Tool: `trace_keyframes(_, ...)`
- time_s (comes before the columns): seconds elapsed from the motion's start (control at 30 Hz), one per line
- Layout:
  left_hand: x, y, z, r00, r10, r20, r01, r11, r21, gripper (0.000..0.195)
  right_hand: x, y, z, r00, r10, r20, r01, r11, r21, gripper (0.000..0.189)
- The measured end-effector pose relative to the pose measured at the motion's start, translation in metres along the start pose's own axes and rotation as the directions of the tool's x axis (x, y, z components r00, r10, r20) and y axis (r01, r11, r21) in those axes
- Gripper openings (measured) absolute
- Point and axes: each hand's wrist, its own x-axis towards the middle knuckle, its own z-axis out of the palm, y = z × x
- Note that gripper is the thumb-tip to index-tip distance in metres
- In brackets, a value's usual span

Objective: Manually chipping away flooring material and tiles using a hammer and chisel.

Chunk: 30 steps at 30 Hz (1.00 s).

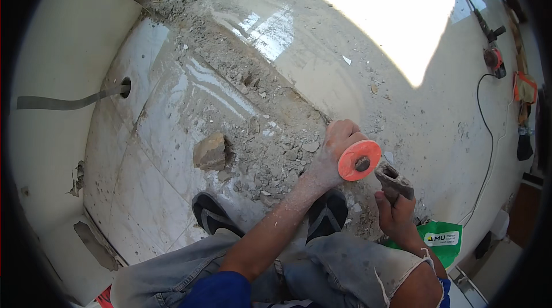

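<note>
My left hand [343, 135] is wrapped around a masonry chisel with a round orange hand guard [351, 159]. The chisel's struck end [362, 163] pokes up through the guard, and its tip meets the broken floor edge just beyond my knuckles. To the right, my right hand [397, 219] grips a worn, dust-coated hammer [394, 181], raised close to the guard but apart from it. Most of the hammer's handle is hidden. Beneath the left hand runs a chipped-out strip of rubble [258, 79] between floor tiles.
A large broken stone chunk [210, 152] lies left of the rubble. Marble-look tiles [142, 187] reach the white wall [56, 135], where a grey strip [73, 102] enters a floor hole. At right are a corded power tool [493, 56], its black cable [485, 122] and a green bag [446, 247].
</note>
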Motion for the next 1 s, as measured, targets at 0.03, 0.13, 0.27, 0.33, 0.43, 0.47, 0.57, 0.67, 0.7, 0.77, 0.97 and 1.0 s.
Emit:
trace_keyframes(0.03, 0.002, -0.003, 0.004, 1.0, 0.006, -0.002, -0.006, 1.0, 0.023, 0.032, -0.007, 0.007, 0.0, 0.994, -0.04, -0.099, 0.05, 0.994, 0.1, 0.022)
trace_keyframes(0.13, 0.003, -0.002, 0.002, 1.0, 0.001, 0.007, -0.001, 0.999, 0.045, 0.033, 0.003, -0.005, 0.002, 0.995, 0.091, 0.04, -0.089, 0.995, -0.052, 0.022)
trace_keyframes(0.27, 0.006, 0.003, 0.0, 1.0, -0.01, 0.004, 0.01, 1.0, 0.013, 0.022, 0.008, -0.022, -0.005, 0.996, 0.09, 0.03, -0.087, 0.992, -0.091, 0.023)
trace_keyframes(0.33, 0.009, 0.001, 0.002, 1.0, 0.004, 0.0, -0.004, 1.0, 0.019, 0.022, 0.008, -0.027, -0.004, 0.997, -0.009, -0.072, 0.006, 0.999, -0.049, 0.023)
trace_keyframes(0.43, 0.008, 0.001, 0.004, 1.0, 0.017, 0.01, -0.018, 0.998, 0.062, 0.023, 0.01, -0.022, 0.005, 0.975, 0.222, 0.009, -0.22, 0.97, -0.106, 0.024)
trace_keyframes(0.47, 0.008, 0.002, 0.004, 1.0, 0.019, 0.018, -0.02, 0.997, 0.08, 0.023, 0.009, -0.019, 0.003, 0.989, 0.145, 0.001, -0.145, 0.986, -0.077, 0.024)
trace_keyframes(0.57, 0.007, 0.0, 0.009, 1.0, -0.002, 0.018, 0.0, 0.994, 0.109, 0.023, -0.002, -0.017, -0.003, 0.984, 0.179, -0.002, -0.179, 0.983, 0.044, 0.023)
trace_keyframes(0.67, 0.005, 0.018, 0.009, 0.991, -0.121, 0.059, 0.109, 0.979, 0.174, 0.021, -0.033, -0.002, 0.001, 0.943, 0.32, -0.089, -0.292, 0.926, 0.239, 0.024)
trace_keyframes(0.7, 0.001, 0.019, 0.008, 0.991, -0.117, 0.062, 0.105, 0.98, 0.171, 0.021, -0.038, 0.003, 0.004, 0.922, 0.349, -0.169, -0.273, 0.894, 0.356, 0.026)
trace_keyframes(0.77, -0.004, 0.021, 0.005, 0.999, -0.041, 0.023, 0.039, 0.996, 0.081, 0.021, -0.037, -0.001, 0.003, 0.912, 0.353, -0.21, -0.226, 0.859, 0.46, 0.026)
trace_keyframes(0.97, 0.012, 0.019, 0.004, 0.995, 0.031, 0.09, -0.043, 0.989, 0.143, 0.019, -0.027, -0.005, 0.008, 0.837, 0.492, -0.241, -0.226, 0.711, 0.665, 0.022)
trace_keyframes(1.0, 0.012, 0.015, 0.005, 0.996, 0.03, 0.087, -0.042, 0.989, 0.144, 0.019, -0.025, -0.004, 0.009, 0.838, 0.494, -0.233, -0.224, 0.7, 0.678, 0.02)
